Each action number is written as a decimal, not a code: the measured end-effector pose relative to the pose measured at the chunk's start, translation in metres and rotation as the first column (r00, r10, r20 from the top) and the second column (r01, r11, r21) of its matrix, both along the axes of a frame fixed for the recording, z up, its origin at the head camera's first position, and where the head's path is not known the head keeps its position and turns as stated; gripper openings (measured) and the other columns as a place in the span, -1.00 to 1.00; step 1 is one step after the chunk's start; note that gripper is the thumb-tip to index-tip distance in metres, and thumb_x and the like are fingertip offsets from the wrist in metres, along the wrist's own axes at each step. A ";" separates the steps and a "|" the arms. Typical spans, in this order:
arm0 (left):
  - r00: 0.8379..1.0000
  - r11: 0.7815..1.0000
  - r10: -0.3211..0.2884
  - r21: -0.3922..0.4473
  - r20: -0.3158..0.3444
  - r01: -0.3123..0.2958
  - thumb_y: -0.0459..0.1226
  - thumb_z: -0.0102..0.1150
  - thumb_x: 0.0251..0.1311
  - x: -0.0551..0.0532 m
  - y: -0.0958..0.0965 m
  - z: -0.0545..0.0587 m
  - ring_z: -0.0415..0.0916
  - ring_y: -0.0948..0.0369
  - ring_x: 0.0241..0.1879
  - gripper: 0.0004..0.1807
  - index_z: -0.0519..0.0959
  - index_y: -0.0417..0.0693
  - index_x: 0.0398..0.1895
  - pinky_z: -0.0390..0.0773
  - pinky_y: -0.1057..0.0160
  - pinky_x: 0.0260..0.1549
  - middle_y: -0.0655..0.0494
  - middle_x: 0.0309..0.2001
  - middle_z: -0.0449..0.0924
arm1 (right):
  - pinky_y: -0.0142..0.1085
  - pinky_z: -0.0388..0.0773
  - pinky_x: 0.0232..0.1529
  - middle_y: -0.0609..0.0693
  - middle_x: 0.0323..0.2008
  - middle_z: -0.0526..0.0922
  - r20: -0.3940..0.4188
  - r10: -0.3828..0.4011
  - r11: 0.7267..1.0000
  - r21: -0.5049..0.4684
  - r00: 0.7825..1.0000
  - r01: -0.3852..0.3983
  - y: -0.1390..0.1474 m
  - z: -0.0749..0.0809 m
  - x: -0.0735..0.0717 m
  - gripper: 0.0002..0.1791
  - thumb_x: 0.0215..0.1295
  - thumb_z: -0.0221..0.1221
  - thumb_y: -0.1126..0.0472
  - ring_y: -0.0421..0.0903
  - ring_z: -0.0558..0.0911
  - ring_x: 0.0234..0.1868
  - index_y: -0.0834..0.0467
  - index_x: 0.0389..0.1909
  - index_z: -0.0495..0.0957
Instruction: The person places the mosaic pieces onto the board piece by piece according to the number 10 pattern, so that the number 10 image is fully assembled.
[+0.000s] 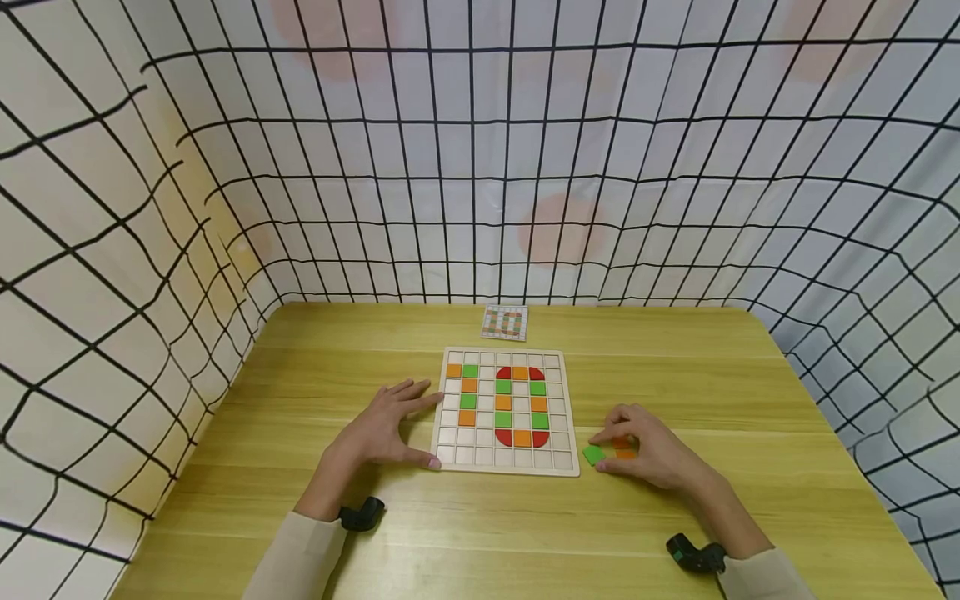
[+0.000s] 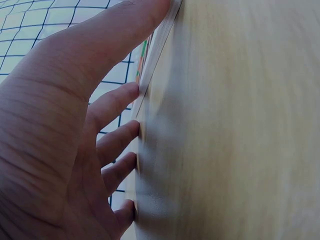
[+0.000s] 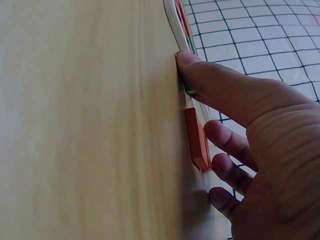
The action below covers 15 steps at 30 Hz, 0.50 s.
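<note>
A square wooden grid board (image 1: 480, 456) holds orange, green and red tiles, laid as an upright bar on the left and a ring on the right. My left hand (image 1: 385, 425) has its fingers spread, with the thumb and index fingertips right at the board's left edge. Right of the board, my right hand (image 1: 651, 446) pinches a green square tile (image 1: 593, 455) between thumb and index finger, low over the table. Beneath that hand lie orange tiles (image 3: 196, 140), partly hidden by it in the head view.
Behind the board lies a small card (image 1: 505, 322) printed with a similar grid pattern. The wooden table (image 1: 480, 533) is bordered at the back and sides by black netting (image 1: 472, 175) before pale cloth. Each wrist wears a black device (image 1: 362, 514).
</note>
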<state>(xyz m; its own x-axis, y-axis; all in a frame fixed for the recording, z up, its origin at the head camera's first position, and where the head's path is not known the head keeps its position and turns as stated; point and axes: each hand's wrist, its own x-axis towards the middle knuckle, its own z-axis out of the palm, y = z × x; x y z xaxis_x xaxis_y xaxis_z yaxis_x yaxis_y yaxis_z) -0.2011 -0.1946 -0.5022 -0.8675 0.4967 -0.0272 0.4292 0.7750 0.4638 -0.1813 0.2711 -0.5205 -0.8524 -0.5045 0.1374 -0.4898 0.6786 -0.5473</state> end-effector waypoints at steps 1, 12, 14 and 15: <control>1.000 1.000 0.000 0.001 0.001 0.000 0.40 0.53 -0.26 0.000 0.000 0.000 -0.01 -0.17 0.62 0.20 0.34 0.26 0.55 -0.10 -0.40 0.54 -0.05 0.62 0.14 | -0.19 0.50 -0.02 -0.26 -0.08 0.54 -0.001 -0.004 1.000 -0.006 1.000 0.004 0.000 0.000 0.000 -0.72 0.14 0.49 -0.17 -0.22 0.45 -0.03 -0.26 -0.12 0.79; 1.000 1.000 0.005 -0.006 0.006 -0.005 0.41 0.52 -0.26 0.000 0.001 0.000 -0.02 -0.18 0.62 0.21 0.34 0.25 0.55 -0.10 -0.40 0.54 -0.06 0.62 0.14 | -0.24 0.52 -0.04 -0.31 -0.17 0.62 0.017 -0.062 0.997 -0.037 0.998 0.063 -0.005 0.006 -0.003 -0.71 0.10 0.51 -0.17 -0.26 0.49 -0.09 -0.22 -0.17 0.79; 1.000 1.000 0.003 -0.006 0.007 -0.003 0.42 0.52 -0.26 0.000 0.000 0.000 -0.02 -0.18 0.63 0.21 0.34 0.26 0.56 -0.11 -0.40 0.54 -0.05 0.62 0.14 | -0.23 0.53 -0.03 -0.31 -0.16 0.61 0.011 -0.074 0.997 -0.032 0.997 0.074 -0.006 0.007 -0.005 -0.70 0.10 0.52 -0.17 -0.26 0.49 -0.08 -0.22 -0.16 0.79; 1.000 1.000 0.003 -0.006 0.007 -0.002 0.42 0.52 -0.26 0.000 0.000 0.000 -0.03 -0.18 0.63 0.21 0.34 0.26 0.56 -0.11 -0.40 0.54 -0.06 0.62 0.14 | -0.23 0.54 -0.02 -0.31 -0.16 0.61 0.007 -0.078 0.996 -0.029 0.997 0.078 -0.007 0.008 -0.005 -0.70 0.09 0.52 -0.16 -0.26 0.49 -0.08 -0.21 -0.16 0.79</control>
